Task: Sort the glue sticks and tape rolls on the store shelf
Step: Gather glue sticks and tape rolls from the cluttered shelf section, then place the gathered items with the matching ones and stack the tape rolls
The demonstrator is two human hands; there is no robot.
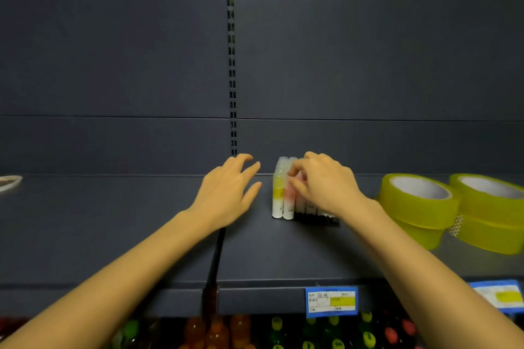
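Several glue sticks (pixel 280 193) stand upright in a tight cluster on the dark grey shelf (pixel 141 221), white tubes with yellow or pink bands. My right hand (pixel 323 181) rests over the cluster, its fingertips pinched on the top of one stick and hiding the sticks behind. Just left of the cluster, my left hand (pixel 229 193) hovers with its fingers apart, touching nothing. Two stacks of yellow tape rolls (pixel 419 207) stand at the right of the shelf, the second stack (pixel 490 212) by the frame edge.
A pale tape roll (pixel 10 182) lies at the far left of the shelf. Blue price labels (pixel 331 301) hang on the shelf's front edge. Colourful bottles (pixel 241 331) fill the shelf below. A slotted upright (pixel 232 65) splits the back panel.
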